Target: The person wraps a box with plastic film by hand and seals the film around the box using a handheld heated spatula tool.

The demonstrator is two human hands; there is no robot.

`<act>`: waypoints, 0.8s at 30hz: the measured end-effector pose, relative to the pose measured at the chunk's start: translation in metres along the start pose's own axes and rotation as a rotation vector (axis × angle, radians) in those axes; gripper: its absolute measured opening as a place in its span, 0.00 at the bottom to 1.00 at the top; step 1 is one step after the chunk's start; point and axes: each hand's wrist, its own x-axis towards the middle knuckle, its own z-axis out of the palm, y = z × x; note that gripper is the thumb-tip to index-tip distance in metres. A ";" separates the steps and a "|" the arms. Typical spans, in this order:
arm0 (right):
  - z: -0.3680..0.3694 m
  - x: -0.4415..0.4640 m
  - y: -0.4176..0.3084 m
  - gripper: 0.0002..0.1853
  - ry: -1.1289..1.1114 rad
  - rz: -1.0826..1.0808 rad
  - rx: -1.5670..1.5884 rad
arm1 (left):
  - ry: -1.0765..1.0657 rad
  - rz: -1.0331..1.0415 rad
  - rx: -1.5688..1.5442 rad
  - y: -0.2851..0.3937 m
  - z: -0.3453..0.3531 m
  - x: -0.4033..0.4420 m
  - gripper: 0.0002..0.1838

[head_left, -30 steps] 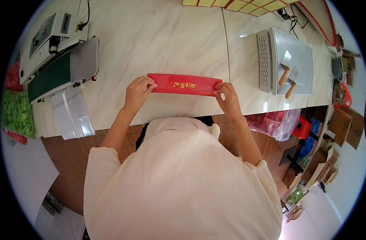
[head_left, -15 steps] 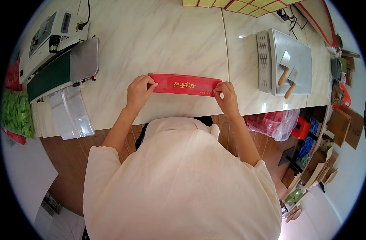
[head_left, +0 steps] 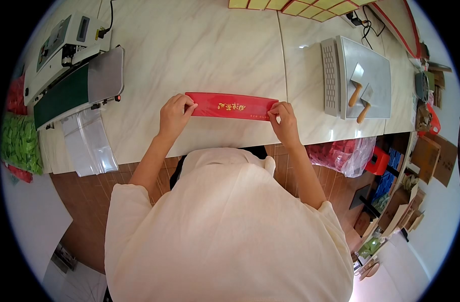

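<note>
A long, flat red strip with gold printed characters (head_left: 227,106) spans the space between my hands, near the front of the marble-patterned table. It has a slight sheen, and its print appears upside down in this view. My left hand (head_left: 177,113) pinches its left end between thumb and fingers. At the other end, my right hand (head_left: 284,121) has thumb and fingers closed on the lower right corner. I cannot tell whether the strip rests on the tabletop or is held just above it.
On the left stands a sealing machine (head_left: 64,60) with a green conveyor belt (head_left: 62,95); clear plastic bags (head_left: 90,143) overhang the table edge. A metal box (head_left: 378,65) carrying two wooden-handled scrapers (head_left: 358,88) stands right. Yellow boxes (head_left: 300,7) line the back.
Almost nothing differs. Both hands keep their hold on the ends of the red strip, and the view has shifted very slightly.
</note>
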 end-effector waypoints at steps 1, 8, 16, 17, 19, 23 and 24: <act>0.000 -0.001 0.002 0.09 0.004 -0.030 -0.024 | 0.001 -0.001 0.002 0.000 0.000 0.000 0.09; 0.004 0.001 0.001 0.07 0.210 0.034 -0.239 | -0.010 -0.062 -0.015 0.007 -0.001 0.001 0.09; 0.091 0.013 -0.080 0.22 -0.018 -0.323 -0.237 | -0.002 -0.053 -0.021 0.003 0.002 0.000 0.09; 0.104 0.014 -0.087 0.22 -0.060 -0.307 -0.254 | 0.001 -0.055 -0.016 0.003 0.002 0.000 0.09; 0.112 0.014 -0.095 0.21 -0.092 -0.294 -0.291 | -0.011 -0.043 0.006 0.003 0.002 0.000 0.09; 0.118 0.015 -0.088 0.20 -0.098 -0.277 -0.283 | 0.041 -0.046 -0.050 -0.006 0.001 -0.003 0.08; 0.118 0.016 -0.088 0.21 -0.110 -0.274 -0.290 | 0.070 -0.061 -0.019 -0.012 -0.002 -0.004 0.07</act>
